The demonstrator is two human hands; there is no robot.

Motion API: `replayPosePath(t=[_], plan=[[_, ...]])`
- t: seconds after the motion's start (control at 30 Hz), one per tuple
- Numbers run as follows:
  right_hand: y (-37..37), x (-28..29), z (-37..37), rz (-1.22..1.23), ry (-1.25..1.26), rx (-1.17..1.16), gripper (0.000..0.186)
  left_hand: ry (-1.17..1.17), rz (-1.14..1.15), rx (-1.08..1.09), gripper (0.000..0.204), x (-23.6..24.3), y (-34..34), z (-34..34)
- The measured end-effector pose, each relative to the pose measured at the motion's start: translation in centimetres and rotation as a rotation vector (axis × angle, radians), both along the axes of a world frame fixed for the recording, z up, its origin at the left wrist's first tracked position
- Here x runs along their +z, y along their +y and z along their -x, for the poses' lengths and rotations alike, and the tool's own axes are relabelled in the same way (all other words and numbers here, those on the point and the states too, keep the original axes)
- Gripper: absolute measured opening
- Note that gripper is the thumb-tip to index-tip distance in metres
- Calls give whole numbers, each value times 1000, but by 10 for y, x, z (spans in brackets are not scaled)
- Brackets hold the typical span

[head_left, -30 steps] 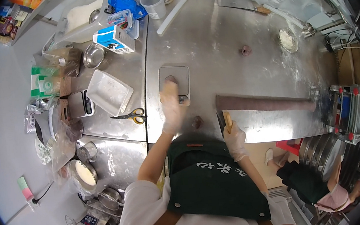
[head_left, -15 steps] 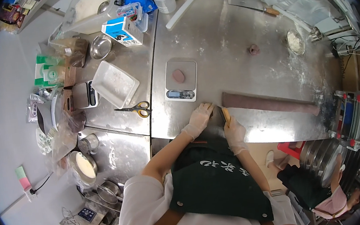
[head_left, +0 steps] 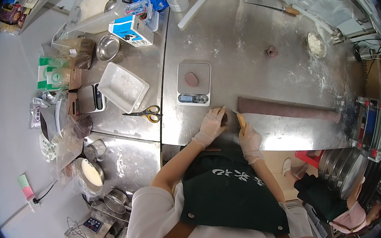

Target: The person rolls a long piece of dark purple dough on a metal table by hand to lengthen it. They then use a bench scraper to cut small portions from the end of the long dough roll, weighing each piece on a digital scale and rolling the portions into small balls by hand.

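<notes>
My left hand [head_left: 210, 127], in a clear glove, curls closed around a small dark piece of dough [head_left: 224, 119] near the table's front edge. My right hand [head_left: 250, 141], also gloved, grips the wooden handle of a dough scraper [head_left: 241, 122]. Its blade stands nearly edge-on, between the left fingers and the near end of a long purplish-brown dough log [head_left: 288, 108]. That log stretches off to the right. Beyond my left hand, a digital scale [head_left: 201, 80] carries a flat oval dough piece [head_left: 191, 79].
Scissors [head_left: 152, 114] and a white tray [head_left: 123, 86] lie left of the scale. A small dough lump [head_left: 272, 52], a bowl of flour [head_left: 316, 44] and a wooden-handled cleaver [head_left: 269, 2] are farther off. Another person [head_left: 324, 198] is at the lower right beside stacked round pans [head_left: 341, 167].
The left fingers have shifted slightly, and more of the dough piece shows beside them. The scraper remains in my right hand. The view has shifted a little.
</notes>
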State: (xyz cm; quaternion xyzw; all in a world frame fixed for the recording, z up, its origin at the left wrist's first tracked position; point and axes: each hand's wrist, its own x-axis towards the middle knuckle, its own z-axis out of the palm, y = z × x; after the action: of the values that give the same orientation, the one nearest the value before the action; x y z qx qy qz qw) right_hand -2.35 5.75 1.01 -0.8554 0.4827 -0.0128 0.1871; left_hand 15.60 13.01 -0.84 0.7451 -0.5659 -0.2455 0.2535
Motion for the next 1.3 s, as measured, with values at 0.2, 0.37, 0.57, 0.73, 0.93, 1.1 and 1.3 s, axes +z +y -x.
replayPosePath(t=[0.2, 0.37, 0.57, 0.73, 0.93, 1.1, 1.3], plan=[[0, -1, 5, 26, -17, -20, 17, -62, 333, 556, 78, 14, -14, -74], [-1, 7, 7, -28, -123, -33, 16, -5, 343, 362, 79, 1, -33, -140], [-10, 34, -12, -28, -201, -182, 15, -48, -161, 67, 71, 21, -73, -62], [-24, 40, -32, -46, -197, -264, 18, 24, -399, 90, 66, 19, -94, -33], [-32, 46, -50, -121, -132, -230, 20, 9, -256, 181, 63, 5, -81, -25], [-38, 49, -65, -204, 16, -175, 17, -23, -198, 192, 65, -6, -76, -20], [-41, 45, -81, -245, 21, -176, 19, -59, -205, 213, 67, -7, -77, -16]])
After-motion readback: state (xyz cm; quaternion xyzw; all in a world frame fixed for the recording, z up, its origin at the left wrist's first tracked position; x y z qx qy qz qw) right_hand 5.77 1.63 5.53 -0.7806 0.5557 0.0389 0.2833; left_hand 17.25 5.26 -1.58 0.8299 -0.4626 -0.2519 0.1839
